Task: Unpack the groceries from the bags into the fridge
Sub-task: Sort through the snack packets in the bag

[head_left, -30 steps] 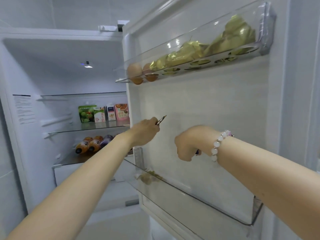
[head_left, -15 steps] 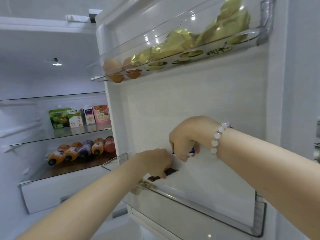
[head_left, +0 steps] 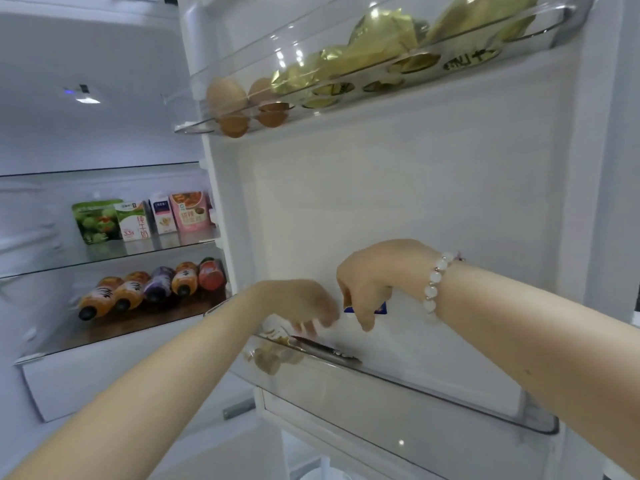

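Right hand [head_left: 370, 275] pinches a blue packet [head_left: 381, 309]; left hand [head_left: 298, 306], fingers loose and empty, hovers over the door shelf [head_left: 415, 403].

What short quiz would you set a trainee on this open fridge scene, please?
1. True or false: the brown oval eggs sit in the clear plastic upper door tray.
2. The right hand pinches: A a small blue packet; B a bottle; C an egg.
3. How many coloured plastic bottles lie on the brown inner shelf?
Key: 1 true; 2 A; 3 five.
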The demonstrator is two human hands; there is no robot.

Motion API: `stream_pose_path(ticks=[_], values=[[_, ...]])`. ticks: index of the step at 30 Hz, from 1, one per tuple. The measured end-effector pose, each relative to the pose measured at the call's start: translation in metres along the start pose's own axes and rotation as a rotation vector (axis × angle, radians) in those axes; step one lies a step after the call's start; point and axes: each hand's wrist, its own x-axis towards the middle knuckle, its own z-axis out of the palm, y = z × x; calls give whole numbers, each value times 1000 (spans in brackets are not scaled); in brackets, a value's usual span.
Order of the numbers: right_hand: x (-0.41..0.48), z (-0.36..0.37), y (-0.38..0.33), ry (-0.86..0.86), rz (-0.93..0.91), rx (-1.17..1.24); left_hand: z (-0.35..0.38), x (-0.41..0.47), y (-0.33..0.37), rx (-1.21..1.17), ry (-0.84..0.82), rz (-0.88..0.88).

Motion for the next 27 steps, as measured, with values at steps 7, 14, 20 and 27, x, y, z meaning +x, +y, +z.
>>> stream_pose_path(ticks=[7, 14, 20, 27], values=[[-40, 17, 16, 196, 7, 49, 8, -18, 26, -553, -85, 377], [-55, 36, 35, -123, 181, 52, 30, 10, 60, -182, -111, 301], [-68, 40, 41, -93, 255, -45, 70, 10, 103, -144, -342, 311], [-66, 43, 47, -139, 277, -80, 86, 17, 114, -51, -283, 214]])
